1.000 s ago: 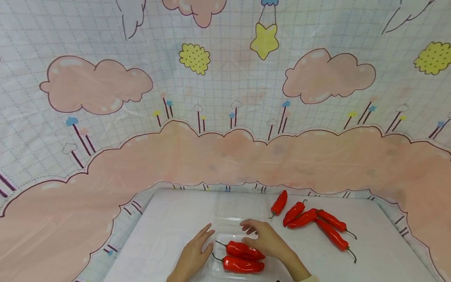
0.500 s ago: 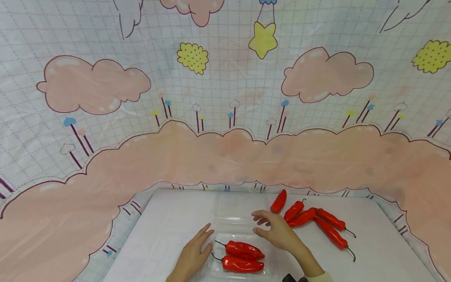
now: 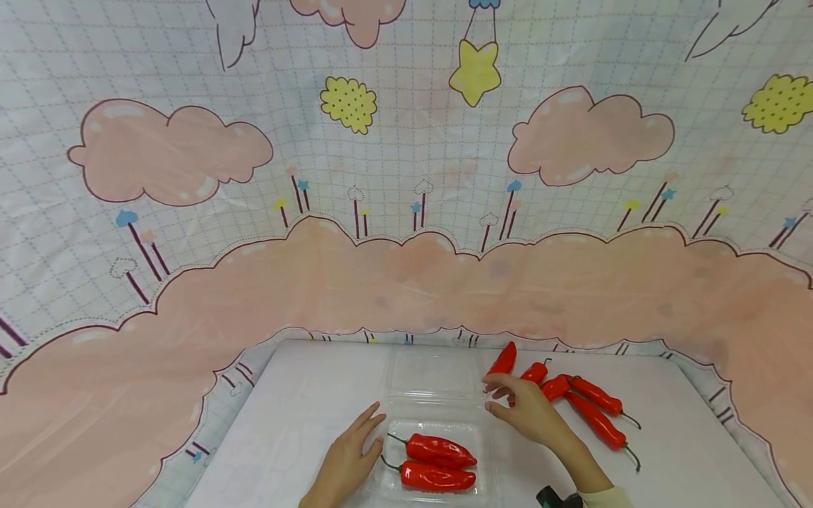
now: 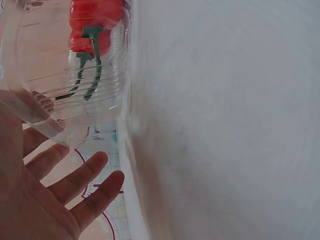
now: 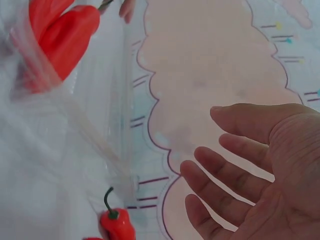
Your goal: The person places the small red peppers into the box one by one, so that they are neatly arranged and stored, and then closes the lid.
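Two red peppers, a rear one (image 3: 440,450) and a front one (image 3: 438,477), lie side by side in a clear plastic clamshell box (image 3: 487,444), stems to the left. Its lid (image 3: 435,374) is folded back flat. My left hand (image 3: 346,458) rests at the box's left side, fingers extended; in the left wrist view the fingers spread beside the clear wall (image 4: 100,107). To the right of the lid, my right hand (image 3: 527,413) hovers with loosely bent fingers, holding nothing. It is nearest a red pepper (image 3: 504,358) at the back and another (image 3: 536,372), both partly hidden.
More red peppers lie on the white table (image 3: 305,395) to the right, including a long one (image 3: 597,421) and one behind it (image 3: 597,395). A patterned cloth (image 3: 406,282) hangs behind the table. A dark device (image 3: 559,498) sits at my right wrist.
My right hand has moved from above the boxed peppers rightward and slightly back, toward the loose peppers. The left hand and the peppers in the box have stayed in place.
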`<state>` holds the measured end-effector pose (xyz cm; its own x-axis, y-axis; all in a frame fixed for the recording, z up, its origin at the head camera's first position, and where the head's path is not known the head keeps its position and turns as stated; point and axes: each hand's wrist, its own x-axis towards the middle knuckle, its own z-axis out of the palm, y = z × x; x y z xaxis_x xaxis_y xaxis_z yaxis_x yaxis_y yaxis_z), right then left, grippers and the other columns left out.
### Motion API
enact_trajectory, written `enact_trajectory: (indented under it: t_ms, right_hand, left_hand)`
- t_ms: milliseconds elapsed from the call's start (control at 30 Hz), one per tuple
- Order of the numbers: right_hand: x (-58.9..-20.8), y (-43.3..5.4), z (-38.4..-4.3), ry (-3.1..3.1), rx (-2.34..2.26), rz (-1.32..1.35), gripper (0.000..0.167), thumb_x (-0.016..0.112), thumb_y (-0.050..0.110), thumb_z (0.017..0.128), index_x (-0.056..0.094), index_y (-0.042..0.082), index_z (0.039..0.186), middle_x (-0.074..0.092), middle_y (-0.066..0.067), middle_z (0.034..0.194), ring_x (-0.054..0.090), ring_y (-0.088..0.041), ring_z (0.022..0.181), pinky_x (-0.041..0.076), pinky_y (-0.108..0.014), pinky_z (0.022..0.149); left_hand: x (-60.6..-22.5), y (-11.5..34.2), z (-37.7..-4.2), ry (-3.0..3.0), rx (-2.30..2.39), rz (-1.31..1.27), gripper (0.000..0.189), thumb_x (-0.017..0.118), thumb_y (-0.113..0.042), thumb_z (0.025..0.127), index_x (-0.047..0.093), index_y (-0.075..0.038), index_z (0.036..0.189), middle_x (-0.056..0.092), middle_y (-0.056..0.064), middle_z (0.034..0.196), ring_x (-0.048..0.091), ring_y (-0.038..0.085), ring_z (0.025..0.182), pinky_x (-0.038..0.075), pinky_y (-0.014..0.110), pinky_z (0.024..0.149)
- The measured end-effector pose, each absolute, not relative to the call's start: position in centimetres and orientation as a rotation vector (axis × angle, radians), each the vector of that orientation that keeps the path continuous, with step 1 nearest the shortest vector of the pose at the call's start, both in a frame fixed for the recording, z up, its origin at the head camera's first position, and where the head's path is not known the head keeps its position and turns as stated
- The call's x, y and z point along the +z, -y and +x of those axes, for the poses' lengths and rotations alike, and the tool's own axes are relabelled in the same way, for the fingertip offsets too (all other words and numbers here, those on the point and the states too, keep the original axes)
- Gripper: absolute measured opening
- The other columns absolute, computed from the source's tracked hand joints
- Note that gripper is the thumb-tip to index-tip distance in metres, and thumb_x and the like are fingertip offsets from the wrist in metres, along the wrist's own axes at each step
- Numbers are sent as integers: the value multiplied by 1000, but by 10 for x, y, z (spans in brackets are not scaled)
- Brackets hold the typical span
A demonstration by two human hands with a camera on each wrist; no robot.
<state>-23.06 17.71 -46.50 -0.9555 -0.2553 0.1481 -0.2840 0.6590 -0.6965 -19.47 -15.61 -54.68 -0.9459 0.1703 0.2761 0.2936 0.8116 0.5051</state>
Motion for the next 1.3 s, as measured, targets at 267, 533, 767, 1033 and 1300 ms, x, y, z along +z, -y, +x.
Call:
enact_trajectory:
  t_ms: [267, 533, 767, 1033, 1300]
  right_hand:
    - [-463, -200, -234, 2880, 1146, 334, 36, 77, 19, 83, 68, 17, 118, 71, 1, 108, 66, -16, 95, 61, -32, 76]
    - [-464, -222, -233, 2904, 1147, 281, 40, 77, 16, 84, 66, 14, 122, 71, -6, 109, 65, -19, 97, 61, -36, 77]
    - [-467, -240, -234, 2911, 1110, 235, 37, 76, 16, 84, 67, 10, 120, 71, -5, 108, 64, -19, 97, 60, -32, 77]
    - [-474, -258, -237, 2905, 1074, 176, 41, 72, 19, 88, 62, 7, 126, 68, -13, 120, 64, -26, 102, 60, -39, 79]
    - [-483, -276, -243, 2866, 1044, 186, 40, 72, 16, 88, 62, 4, 125, 69, -17, 117, 65, -29, 100, 59, -43, 82]
  left_hand:
    - [-547, 157, -194, 2765, -821, -369, 40, 65, -19, 91, 63, -14, 130, 52, 1, 148, 62, 25, 122, 54, 48, 96]
    - [-548, 157, -194, 2759, -814, -371, 39, 66, -20, 91, 63, -15, 130, 52, 0, 148, 62, 25, 122, 53, 47, 97]
    - [-549, 158, -194, 2758, -821, -369, 40, 66, -20, 90, 64, -16, 130, 52, -2, 148, 63, 24, 121, 54, 47, 96]
    - [-549, 158, -195, 2764, -825, -377, 39, 65, -20, 91, 63, -16, 130, 51, -2, 149, 63, 24, 120, 54, 47, 96]
    - [-548, 159, -196, 2784, -826, -382, 40, 64, -21, 92, 62, -15, 131, 50, -2, 150, 62, 25, 122, 53, 49, 96]
